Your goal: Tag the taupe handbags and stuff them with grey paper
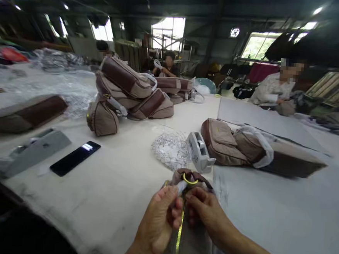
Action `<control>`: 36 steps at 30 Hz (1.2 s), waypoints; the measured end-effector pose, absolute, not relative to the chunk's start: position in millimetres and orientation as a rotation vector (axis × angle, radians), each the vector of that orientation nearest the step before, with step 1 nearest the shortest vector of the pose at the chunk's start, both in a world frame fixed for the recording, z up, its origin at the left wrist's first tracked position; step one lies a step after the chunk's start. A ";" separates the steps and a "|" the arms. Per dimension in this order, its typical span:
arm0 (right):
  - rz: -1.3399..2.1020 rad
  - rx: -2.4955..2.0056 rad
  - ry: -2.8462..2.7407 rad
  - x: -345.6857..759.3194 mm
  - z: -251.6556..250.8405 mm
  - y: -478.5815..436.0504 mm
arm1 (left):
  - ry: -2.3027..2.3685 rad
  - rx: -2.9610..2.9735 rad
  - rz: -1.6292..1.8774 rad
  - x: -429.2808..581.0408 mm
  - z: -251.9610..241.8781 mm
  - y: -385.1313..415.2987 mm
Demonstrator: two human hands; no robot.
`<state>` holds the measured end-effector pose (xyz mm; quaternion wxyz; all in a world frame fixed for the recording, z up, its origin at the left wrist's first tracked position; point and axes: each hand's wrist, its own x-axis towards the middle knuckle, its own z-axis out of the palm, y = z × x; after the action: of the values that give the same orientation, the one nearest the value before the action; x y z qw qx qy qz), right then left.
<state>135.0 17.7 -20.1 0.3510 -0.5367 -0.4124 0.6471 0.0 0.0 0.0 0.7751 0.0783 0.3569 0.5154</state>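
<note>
A brown fabric bag (197, 247) with a yellow zipper (179, 236) lies in front of me, its zipped side facing up. At its far end stands a gold-coloured ring (190, 180) beside dark brown trim. My left hand (161, 215) is closed, with thumb and finger pinching a small whitish, see-through piece of wrapping (182, 186) just below the ring. Close by on the right, my right hand (206, 211) is also closed in a pinch at the zipper's far end. Its fingertips hide whatever they grip.
Beyond the bag stand a grey tape dispenser (200, 152) and crumpled clear plastic (170, 150). Another brown bag (223, 142) lies right; stacked bags (131, 89) rise behind. To the left are a phone (76, 158) and a second dispenser (40, 151). Several people sit farther back.
</note>
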 end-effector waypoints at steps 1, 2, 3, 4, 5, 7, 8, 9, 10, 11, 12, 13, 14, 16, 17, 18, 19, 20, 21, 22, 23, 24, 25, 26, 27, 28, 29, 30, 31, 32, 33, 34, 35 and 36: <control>1.662 -1.391 -1.092 134.9 -17.4 17.5 | 0.772 0.153 1.107 2.5 -3.4 1.0; 1.657 -1.388 -1.106 134.9 -14.6 17.4 | 0.775 0.145 1.104 4.8 -6.7 2.0; 1.659 -1.379 -1.109 135.0 -11.9 17.3 | 0.780 0.146 1.107 6.8 -9.6 2.8; 1.669 -1.365 -1.101 135.3 -9.2 17.3 | 0.789 0.155 1.114 8.6 -12.1 3.5; 1.686 -1.349 -1.071 135.7 -6.7 17.4 | 0.799 0.169 1.132 9.9 -14.1 3.9; 1.748 -1.287 -1.011 136.3 -2.6 17.6 | 0.833 0.236 1.167 11.7 -16.7 4.0; 1.779 -1.254 -1.003 136.4 -1.3 17.7 | 0.854 0.281 1.176 12.1 -17.3 3.8; 1.798 -1.230 -1.015 136.2 -0.5 18.0 | 0.878 0.324 1.182 12.4 -17.6 3.6; 1.803 -1.223 -1.037 135.8 -0.2 18.3 | 0.903 0.359 1.186 12.5 -17.7 3.4; 1.795 -1.234 -1.054 135.2 -0.3 18.9 | 0.927 0.388 1.191 12.4 -17.6 3.2; 1.781 -1.256 -1.052 134.5 -0.5 19.6 | 0.948 0.414 1.194 12.3 -17.6 3.2; 1.770 -1.280 -1.034 133.7 -0.7 20.6 | 0.965 0.437 1.199 12.0 -17.6 3.3; 1.771 -1.298 -1.007 133.0 -0.7 21.8 | 0.978 0.459 1.203 11.7 -17.7 3.4; 1.798 -1.311 -0.967 132.0 -0.2 24.5 | 0.997 0.487 1.210 11.3 -18.1 3.4; 1.806 -1.312 -0.958 131.8 0.1 25.9 | 1.006 0.494 1.212 11.2 -18.3 3.4; 1.809 -1.311 -0.960 131.6 0.4 27.2 | 1.015 0.496 1.215 11.2 -18.5 3.3; 1.805 -1.309 -0.967 131.5 0.6 28.3 | 1.024 0.498 1.218 11.3 -18.8 3.1; 1.797 -1.311 -0.980 131.3 0.6 29.2 | 1.030 0.498 1.218 11.6 -19.1 3.0; 1.784 -1.318 -0.994 131.1 0.4 29.9 | 1.034 0.500 1.218 11.9 -19.5 2.9; 1.769 -1.328 -1.014 130.6 0.1 30.4 | 1.035 0.505 1.217 12.3 -20.0 2.9; 1.750 -1.335 -1.042 130.0 -0.2 30.6 | 1.039 0.509 1.218 12.7 -20.6 3.0; 1.726 -1.342 -1.079 129.3 -0.6 30.7 | 1.048 0.515 1.220 13.0 -21.2 3.1; 1.696 -1.346 -1.122 128.5 -0.8 30.8 | 1.063 0.525 1.226 13.2 -21.8 3.2; 1.661 -1.348 -1.169 127.6 -1.1 30.7 | 1.083 0.540 1.234 13.3 -22.3 3.1; 1.626 -1.346 -1.218 126.9 -1.3 30.7 | 1.105 0.555 1.241 13.1 -22.6 2.9; 1.596 -1.342 -1.264 126.4 -1.5 30.7 | 1.123 0.571 1.245 12.8 -22.8 2.6; 1.574 -1.339 -1.301 126.1 -1.7 30.8 | 1.134 0.584 1.246 12.4 -22.8 2.2; 1.561 -1.336 -1.330 126.1 -2.0 30.9 | 1.132 0.594 1.242 11.8 -22.5 1.8; 1.554 -1.329 -1.355 126.4 -2.2 31.0 | 1.122 0.599 1.236 11.2 -22.2 1.5; 1.550 -1.323 -1.376 126.9 -2.5 31.2 | 1.110 0.604 1.228 10.7 -21.9 1.3; 1.544 -1.320 -1.395 127.7 -2.9 31.3 | 1.102 0.611 1.220 10.3 -21.5 1.3; 1.535 -1.320 -1.415 128.5 -3.3 31.3 | 1.104 0.622 1.212 10.2 -21.4 1.4; 1.520 -1.323 -1.433 129.2 -3.9 31.4 | 1.116 0.634 1.200 10.2 -21.3 1.6; 1.505 -1.325 -1.446 129.6 -4.7 31.3 | 1.135 0.646 1.186 10.4 -21.5 1.9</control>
<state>129.6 31.3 -4.7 0.3284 -0.5061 -0.5526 0.5750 10.4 1.9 -21.5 0.6356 0.2826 0.4967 0.5191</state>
